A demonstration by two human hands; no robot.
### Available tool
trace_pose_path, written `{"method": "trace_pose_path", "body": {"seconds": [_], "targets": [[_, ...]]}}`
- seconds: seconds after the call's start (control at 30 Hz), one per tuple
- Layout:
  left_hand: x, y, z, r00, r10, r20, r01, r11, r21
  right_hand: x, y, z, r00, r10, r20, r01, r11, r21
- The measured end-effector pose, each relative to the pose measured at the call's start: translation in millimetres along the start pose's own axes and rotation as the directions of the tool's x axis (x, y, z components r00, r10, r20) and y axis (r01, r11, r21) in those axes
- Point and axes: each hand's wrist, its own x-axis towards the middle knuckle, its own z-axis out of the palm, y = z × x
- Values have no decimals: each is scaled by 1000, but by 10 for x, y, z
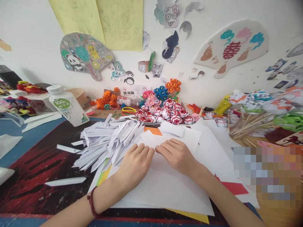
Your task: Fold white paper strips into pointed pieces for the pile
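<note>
Both hands meet over a stack of large white paper sheets (161, 186). My left hand (137, 162) is closed, fingers curled and thumb tucked in, at a small piece of white paper (147, 138). My right hand (176, 156) is closed too, its fingertips pinching at the same paper close to the left hand. The fingers hide most of that piece. Left of the hands lies a loose pile of narrow folded white paper strips (113, 138). A folded white slip (172, 128) rests just beyond my right hand.
A white bottle (67, 105) stands at the back left. Red-and-white paper flowers (171, 112) and blue flowers (161, 93) line the wall. Single folded strips (66, 181) lie on the dark red-black mat (30, 176). Wooden sticks (246, 124) bearing paper flowers lie at the right.
</note>
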Motion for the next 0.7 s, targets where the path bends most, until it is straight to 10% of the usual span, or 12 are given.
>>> {"method": "trace_pose_path", "body": {"seconds": [0.7], "targets": [[-4, 19, -54, 989, -16, -148, 19, 1000, 19, -59, 192, -50, 967, 224, -119, -195, 956, 219]]}}
